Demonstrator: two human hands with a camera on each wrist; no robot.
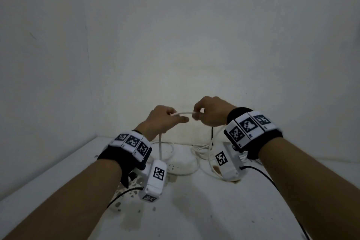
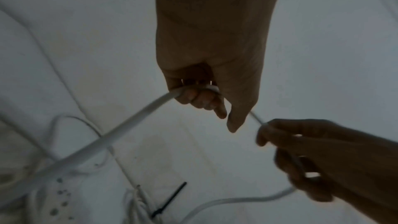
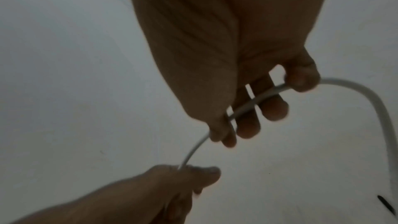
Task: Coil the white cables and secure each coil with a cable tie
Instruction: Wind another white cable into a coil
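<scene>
Both hands are raised above the white tabletop [image 1: 194, 210], close to its far edge by the wall, with a short span of white cable [image 1: 184, 112] stretched between them. The left hand [image 1: 165, 120] has its fingers [image 2: 202, 99] curled round the cable, thumb pointing toward the other hand; from this fist the cable drops to the tabletop. The right hand [image 1: 211, 112] pinches the same cable between thumb and curled fingers [image 3: 273, 108], and the cable runs on past the little finger and bends downward. More white cable lies in loose loops [image 1: 202, 151] on the tabletop under the hands, near the far edge. A black cable tie [image 2: 170, 199] lies beside those loops.
</scene>
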